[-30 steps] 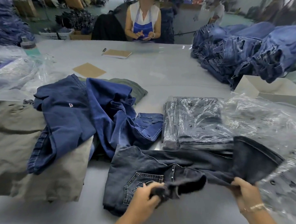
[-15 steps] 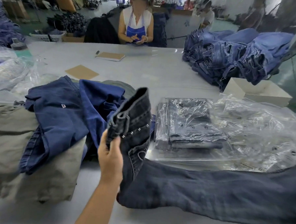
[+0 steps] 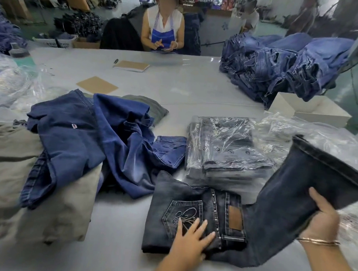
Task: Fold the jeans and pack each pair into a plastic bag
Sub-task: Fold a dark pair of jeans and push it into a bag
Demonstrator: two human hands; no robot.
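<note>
At the table's near edge, the left hand is pressing flat-fingered on the dark jeans — the right hand is gripping the raised legs, which risk dragging the waist askew.

Soft even daylight, glare on plastic bags, wide-angle bending, blurred edges.

1. Across my table a person in a blue apron sits with both hands together at the far edge.
2. Near that person a tan notebook lies flat, a dark pen just beside its left end.
3. Nearer to me, a brown card sheet lies flat.
4. A white open box sits at my far right.
5. A capped bottle stands at the far left.
6. A white basket sits on the floor behind the table.
</note>
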